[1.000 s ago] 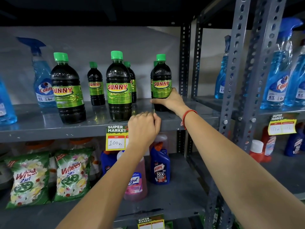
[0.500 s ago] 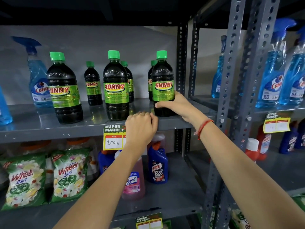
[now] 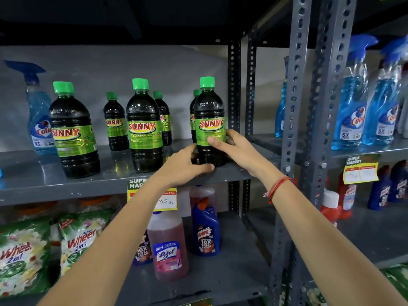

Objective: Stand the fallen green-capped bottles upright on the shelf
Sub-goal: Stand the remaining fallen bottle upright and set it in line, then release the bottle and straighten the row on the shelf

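Your left hand (image 3: 187, 165) has come off the shelf (image 3: 33, 180) lip, where it sat as a fist half a second ago, and now cups the base of the right-hand bottle (image 3: 209, 122) from the left, fingers curled round the dark lower body, thumb along the front edge. Your right hand (image 3: 234, 149) has stayed on that bottle but sits higher, thumb across the bottom of the green label, fingers wrapped behind. So both hands now hold the one bottle, which reads as a final squaring-up and not a lift: it stands on its base at the front right of the shelf, just beside the upright post (image 3: 234, 89). Going left to right, the left bottle (image 3: 72, 131) stands upright near the front, a small one (image 3: 116, 122) stands further back, the middle bottle (image 3: 143, 127) stands at the front with another small one half hidden behind it, and then comes the bottle in your hands, with one more peeking out behind its left shoulder. Every long axis runs vertical, green caps up, labels facing you; the left one looks to lean a touch, likely the wide lens. I see no bottle lying down, so I judge the task nearly done; all that seems left is to let go without nudging it.
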### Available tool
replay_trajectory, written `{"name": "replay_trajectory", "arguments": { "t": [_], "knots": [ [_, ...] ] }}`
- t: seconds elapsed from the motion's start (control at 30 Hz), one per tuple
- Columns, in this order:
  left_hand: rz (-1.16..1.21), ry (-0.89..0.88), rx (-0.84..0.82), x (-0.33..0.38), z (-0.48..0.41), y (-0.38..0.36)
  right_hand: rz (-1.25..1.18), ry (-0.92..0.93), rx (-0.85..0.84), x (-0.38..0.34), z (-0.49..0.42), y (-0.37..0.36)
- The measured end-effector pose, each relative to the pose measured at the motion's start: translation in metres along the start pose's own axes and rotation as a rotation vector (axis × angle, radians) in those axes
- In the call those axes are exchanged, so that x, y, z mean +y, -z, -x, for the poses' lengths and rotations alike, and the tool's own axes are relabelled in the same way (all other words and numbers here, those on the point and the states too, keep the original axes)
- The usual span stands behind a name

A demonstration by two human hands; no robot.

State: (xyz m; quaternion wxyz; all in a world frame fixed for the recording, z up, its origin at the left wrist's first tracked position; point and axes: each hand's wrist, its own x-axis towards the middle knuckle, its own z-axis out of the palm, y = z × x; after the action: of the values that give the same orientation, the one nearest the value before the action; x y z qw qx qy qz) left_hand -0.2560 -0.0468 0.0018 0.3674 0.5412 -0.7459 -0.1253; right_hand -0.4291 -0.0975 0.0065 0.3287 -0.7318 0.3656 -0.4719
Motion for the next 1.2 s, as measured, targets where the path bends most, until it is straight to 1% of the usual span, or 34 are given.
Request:
{"name": "replay_trajectory", "arguments": {
  "t": [0.13,0.23,0.33,0.47,0.63,0.8,0.93,1.0,1.03,1.1,1.13,1.2],
  "knots": [
    [0.001,-0.01,0.069,0.004,-0.004,-0.003,0.086,0.051,-0.002,0.004,0.001,0.006],
    [0.039,-0.025,0.067,0.008,-0.006,-0.009,0.094,0.047,0.008,0.009,0.004,0.015],
    [0.017,-0.049,0.077,0.012,-0.009,-0.014,0.129,0.029,-0.029,0.01,0.008,0.024],
    [0.004,-0.018,0.093,0.013,-0.011,-0.015,0.176,0.025,-0.063,0.011,0.009,0.026],
    [0.054,0.02,0.102,0.013,-0.008,-0.012,0.217,0.027,-0.105,0.008,0.01,0.025],
    [0.072,0.023,0.099,0.016,-0.006,-0.011,0.233,0.016,-0.135,0.006,0.011,0.025],
    [0.06,0.025,0.097,0.017,-0.004,-0.011,0.272,0.013,-0.153,0.005,0.012,0.026],
    [0.01,0.004,0.087,0.019,-0.003,-0.01,0.302,0.028,-0.145,0.002,0.015,0.025],
    [-0.03,-0.014,0.097,0.02,-0.001,-0.009,0.286,0.048,-0.106,-0.001,0.018,0.023],
    [-0.076,-0.064,0.176,0.021,0.007,-0.006,0.172,0.103,0.078,-0.003,0.023,0.015],
    [-0.056,-0.106,0.246,0.021,0.013,-0.005,0.141,0.141,0.208,-0.002,0.027,0.011],
    [0.023,-0.203,0.451,0.017,0.03,0.004,0.181,0.273,0.466,-0.002,0.034,0.0]
  ]
}}
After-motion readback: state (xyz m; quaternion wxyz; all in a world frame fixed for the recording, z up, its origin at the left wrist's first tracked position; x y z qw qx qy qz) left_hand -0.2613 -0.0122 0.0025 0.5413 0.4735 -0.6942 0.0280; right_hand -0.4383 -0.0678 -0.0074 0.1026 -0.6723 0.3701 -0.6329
